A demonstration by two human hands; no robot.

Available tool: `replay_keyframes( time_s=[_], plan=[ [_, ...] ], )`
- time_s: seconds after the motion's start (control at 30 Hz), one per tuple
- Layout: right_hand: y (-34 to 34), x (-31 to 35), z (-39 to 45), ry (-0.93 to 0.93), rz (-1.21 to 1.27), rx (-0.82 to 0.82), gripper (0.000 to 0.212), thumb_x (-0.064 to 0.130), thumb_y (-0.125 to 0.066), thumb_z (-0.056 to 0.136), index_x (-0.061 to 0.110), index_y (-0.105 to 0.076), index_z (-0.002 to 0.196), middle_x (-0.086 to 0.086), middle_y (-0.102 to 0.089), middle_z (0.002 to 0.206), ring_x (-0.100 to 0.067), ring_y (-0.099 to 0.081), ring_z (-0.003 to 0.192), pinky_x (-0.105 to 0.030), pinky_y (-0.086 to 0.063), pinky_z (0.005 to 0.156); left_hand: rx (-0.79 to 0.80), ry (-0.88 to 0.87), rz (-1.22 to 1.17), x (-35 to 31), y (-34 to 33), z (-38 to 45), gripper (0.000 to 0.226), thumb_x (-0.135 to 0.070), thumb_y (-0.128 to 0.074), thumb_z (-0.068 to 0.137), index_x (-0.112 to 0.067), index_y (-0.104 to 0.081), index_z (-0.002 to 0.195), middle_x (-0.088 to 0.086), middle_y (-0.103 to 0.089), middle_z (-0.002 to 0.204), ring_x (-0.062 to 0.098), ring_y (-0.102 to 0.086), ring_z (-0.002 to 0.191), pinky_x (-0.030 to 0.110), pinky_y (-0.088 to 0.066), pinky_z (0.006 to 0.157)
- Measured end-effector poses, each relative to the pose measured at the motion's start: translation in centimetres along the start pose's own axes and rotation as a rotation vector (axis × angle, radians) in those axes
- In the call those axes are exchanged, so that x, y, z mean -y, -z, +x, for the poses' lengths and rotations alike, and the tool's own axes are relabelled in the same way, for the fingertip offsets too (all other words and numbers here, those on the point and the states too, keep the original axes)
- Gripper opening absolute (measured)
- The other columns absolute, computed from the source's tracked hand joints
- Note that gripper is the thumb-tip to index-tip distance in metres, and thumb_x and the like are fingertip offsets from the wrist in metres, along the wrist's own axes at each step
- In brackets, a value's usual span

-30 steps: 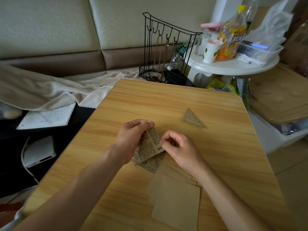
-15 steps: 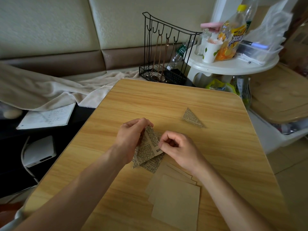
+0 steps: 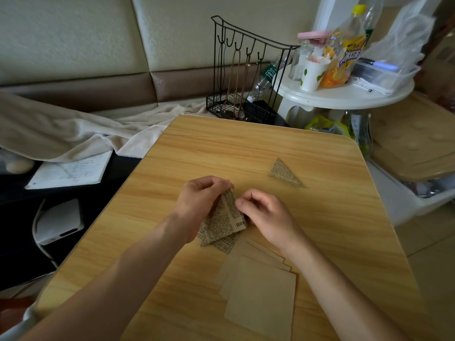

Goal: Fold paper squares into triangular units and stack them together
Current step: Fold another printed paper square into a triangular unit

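Observation:
A newsprint-patterned paper [image 3: 225, 221] stands half folded in the middle of the wooden table [image 3: 332, 217]. My left hand [image 3: 199, 200] pinches its upper left edge with curled fingers. My right hand [image 3: 264, 212] pinches its right edge at the top corner. A finished newsprint triangle [image 3: 284, 173] lies flat further back on the right. A pile of plain brown paper squares [image 3: 261, 289] lies near me, under my right wrist, with one printed sheet poking out at its top.
A black wire rack [image 3: 243, 77] stands beyond the table's far edge. A white round side table [image 3: 344, 94] at the back right holds a paper cup, an orange drink bottle and a clear box. A blanket and a notebook [image 3: 71, 171] lie to the left.
Both hands have brought the paper's flap further up and over, so the fold stands steeper and narrower. The hands have drawn closer together at its top.

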State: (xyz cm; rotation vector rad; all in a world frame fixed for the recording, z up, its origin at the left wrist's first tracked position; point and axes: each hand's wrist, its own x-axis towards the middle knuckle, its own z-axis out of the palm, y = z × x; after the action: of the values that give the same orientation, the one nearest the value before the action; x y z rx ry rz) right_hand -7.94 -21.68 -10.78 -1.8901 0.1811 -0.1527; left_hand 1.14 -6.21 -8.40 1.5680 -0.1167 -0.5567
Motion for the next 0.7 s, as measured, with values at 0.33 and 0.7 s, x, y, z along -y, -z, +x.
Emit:
replay_keyframes(
  time_s=[0.33,0.7],
  plan=[
    [-0.43,0.21,0.14,0.010,0.073,-0.126,0.015,0.017,-0.071,0.095,0.012,-0.069,0.081,0.007,-0.059,0.068,-0.007,-0.052,0.066,-0.031,-0.043,0.064,0.093,-0.029,0.085,-0.12,-0.34,-0.37,0.016,-0.027,-0.075,0.092,-0.015,-0.077,0.082,0.000,-0.064,0.071,0.014,-0.057,0.069,0.034,-0.047,0.070],
    [-0.52,0.24,0.24,-0.006,0.220,-0.150,0.017,0.011,-0.067,0.098,0.002,-0.071,0.085,0.008,-0.060,0.066,-0.002,-0.051,0.060,-0.018,-0.043,0.057,0.113,-0.002,0.087,0.36,-0.76,-0.27,0.019,-0.026,-0.074,0.093,-0.007,-0.078,0.091,0.003,-0.069,0.077,0.014,-0.062,0.072,0.028,-0.050,0.066]
  ],
)
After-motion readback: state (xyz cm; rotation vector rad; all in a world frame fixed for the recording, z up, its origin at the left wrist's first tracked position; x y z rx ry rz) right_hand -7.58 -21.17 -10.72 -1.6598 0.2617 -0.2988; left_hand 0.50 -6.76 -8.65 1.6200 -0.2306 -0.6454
